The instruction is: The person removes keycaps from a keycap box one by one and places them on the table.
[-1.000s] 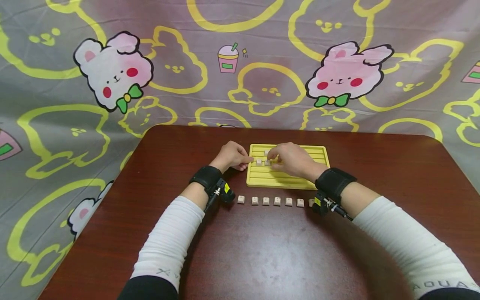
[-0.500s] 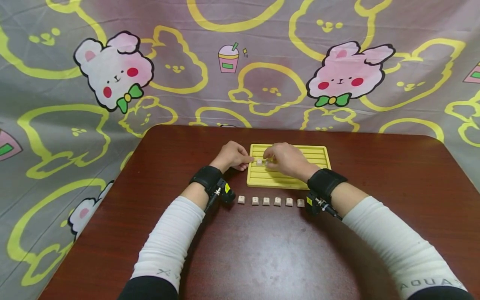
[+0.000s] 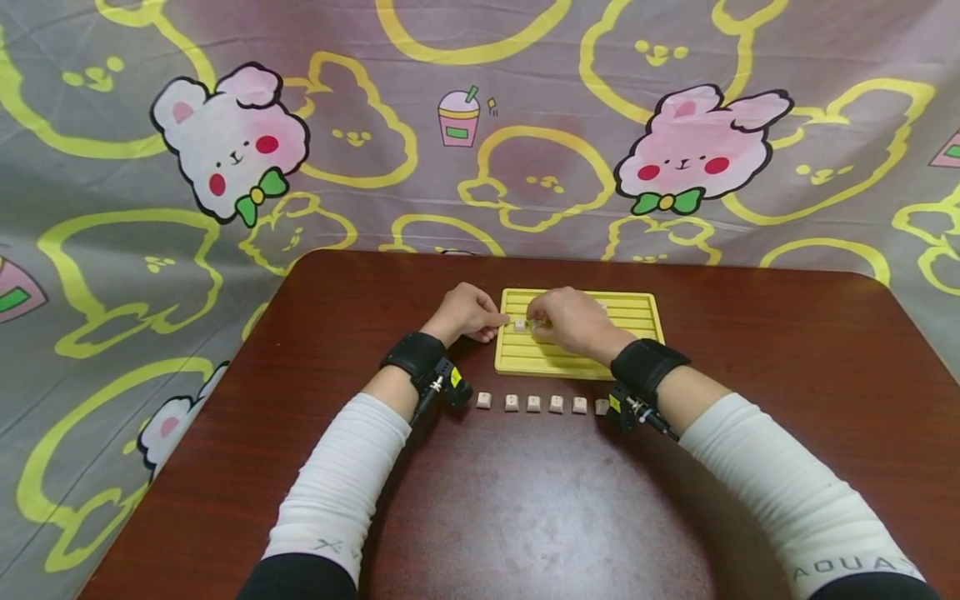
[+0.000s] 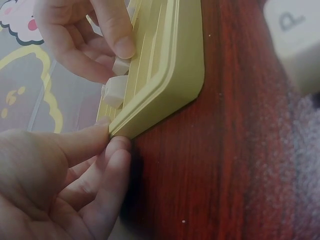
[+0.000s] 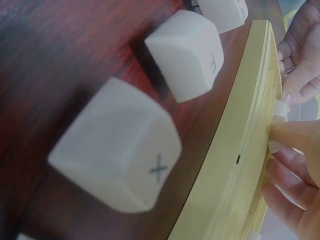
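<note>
A pale yellow ribbed tray lies flat near the far edge of the dark red counter. The left hand pinches the tray's left rim between thumb and fingertips. The right hand lies over the tray and pinches a small cream keycap down against its grooves, beside another keycap already seated there. A row of cream keycaps sits on the counter just in front of the tray's near edge.

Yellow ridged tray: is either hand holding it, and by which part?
The left hand pinches the yellow ridged plastic tray at its left edge; the right hand pinches a small white keycap.
</note>
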A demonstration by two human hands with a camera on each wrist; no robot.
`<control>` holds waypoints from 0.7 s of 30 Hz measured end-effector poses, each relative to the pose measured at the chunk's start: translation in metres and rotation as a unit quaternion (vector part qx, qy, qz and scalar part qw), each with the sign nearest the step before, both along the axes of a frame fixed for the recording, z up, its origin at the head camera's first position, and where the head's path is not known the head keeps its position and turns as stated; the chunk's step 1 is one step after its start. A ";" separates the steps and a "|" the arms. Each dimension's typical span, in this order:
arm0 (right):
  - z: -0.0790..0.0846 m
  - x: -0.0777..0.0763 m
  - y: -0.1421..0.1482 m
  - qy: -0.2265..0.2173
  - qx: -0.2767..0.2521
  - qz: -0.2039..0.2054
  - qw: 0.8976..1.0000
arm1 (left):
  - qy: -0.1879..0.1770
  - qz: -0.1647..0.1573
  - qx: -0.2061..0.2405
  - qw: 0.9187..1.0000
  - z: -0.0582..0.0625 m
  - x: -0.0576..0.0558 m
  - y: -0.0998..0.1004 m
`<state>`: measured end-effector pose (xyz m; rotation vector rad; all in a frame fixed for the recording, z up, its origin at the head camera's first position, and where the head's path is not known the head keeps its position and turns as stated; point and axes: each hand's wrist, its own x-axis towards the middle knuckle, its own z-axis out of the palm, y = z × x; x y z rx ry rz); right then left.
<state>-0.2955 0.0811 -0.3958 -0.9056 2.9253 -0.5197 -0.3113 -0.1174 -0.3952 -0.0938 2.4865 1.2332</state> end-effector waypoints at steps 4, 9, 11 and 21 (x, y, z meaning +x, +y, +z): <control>0.000 -0.001 0.000 0.002 0.000 0.000 1.000 | 0.001 -0.002 -0.005 1.000 0.002 0.001 0.000; 0.000 -0.001 0.000 0.003 -0.004 0.003 1.000 | 0.005 -0.005 -0.011 1.000 0.002 0.002 0.001; 0.001 -0.001 0.001 0.005 -0.003 0.004 1.000 | 0.005 -0.004 -0.009 1.000 0.001 0.002 0.002; 0.002 -0.001 0.002 0.006 -0.001 0.003 1.000 | 0.002 0.002 0.003 1.000 -0.001 -0.001 0.001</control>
